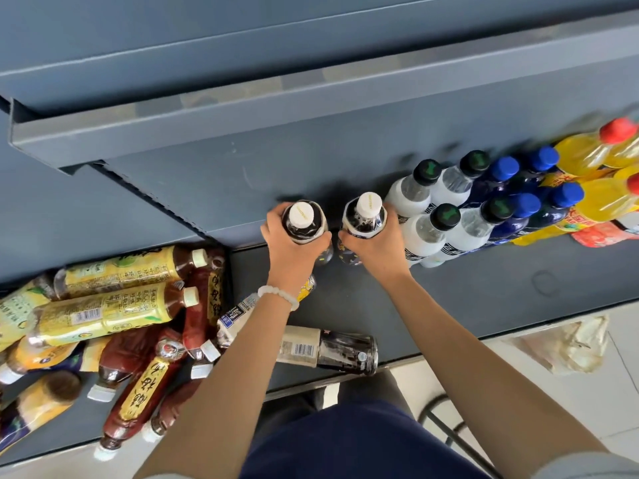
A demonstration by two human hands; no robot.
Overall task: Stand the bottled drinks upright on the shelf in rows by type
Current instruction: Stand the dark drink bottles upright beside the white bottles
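Left grip (294, 248), right grip (371, 245) curled

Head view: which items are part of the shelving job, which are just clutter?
Job:
- two dark white-capped bottles, in left hand and right hand
- upright rows
- bottle pile
- lying dark bottle
- shelf

Clutter:
- plastic bag on floor
- stool

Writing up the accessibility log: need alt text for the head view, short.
A person's left hand and right hand each grip an upright dark white-capped bottle, left bottle and right bottle, on a grey shelf, beside standing rows of white, blue and yellow drinks. More bottles lie in a pile at the shelf's left.
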